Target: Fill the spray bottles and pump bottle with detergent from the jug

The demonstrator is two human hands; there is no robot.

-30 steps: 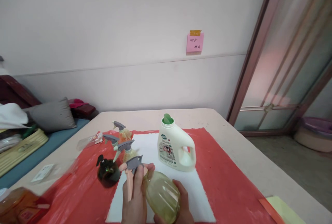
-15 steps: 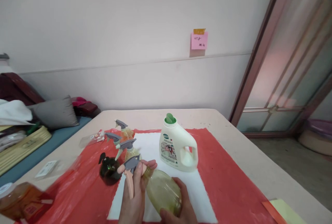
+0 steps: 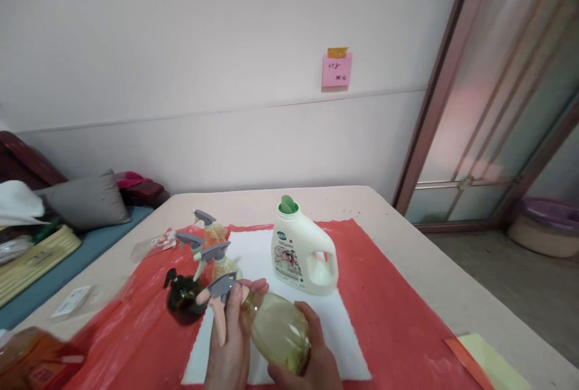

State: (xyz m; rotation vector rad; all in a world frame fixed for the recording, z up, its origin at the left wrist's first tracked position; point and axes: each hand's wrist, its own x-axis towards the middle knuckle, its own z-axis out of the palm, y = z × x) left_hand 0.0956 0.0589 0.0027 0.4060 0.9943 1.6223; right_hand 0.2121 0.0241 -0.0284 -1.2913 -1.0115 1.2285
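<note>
Holding a pale yellow-green spray bottle [image 3: 280,327] between them, both hands work at the near middle of the scene, in front of a white sheet [image 3: 348,345]. The left hand [image 3: 237,336] has its grip around the neck end, with the thumb up against the grey and peach trigger head [image 3: 221,287]; the right hand [image 3: 314,348] has its grip closed around the broad lower body. The bottle is tilted, its head to the left and far, its base to the right and near. Just beyond it, a white jug [image 3: 301,257] stands upright on the sheet, handle to the right, a green piece [image 3: 287,204] showing in its mouth. To the left of the jug are a dark green pump bottle [image 3: 183,304] and three more sprayers [image 3: 224,267] with grey triggers, grouped close together. A red sheet [image 3: 389,299] lies beneath the white one, spread over a pale surface [image 3: 253,204]. At the near left, an orange container [image 3: 34,360] is cut off by the edge of the view. A pink note [image 3: 337,70] is taped to the far wall [image 3: 203,64].
</note>
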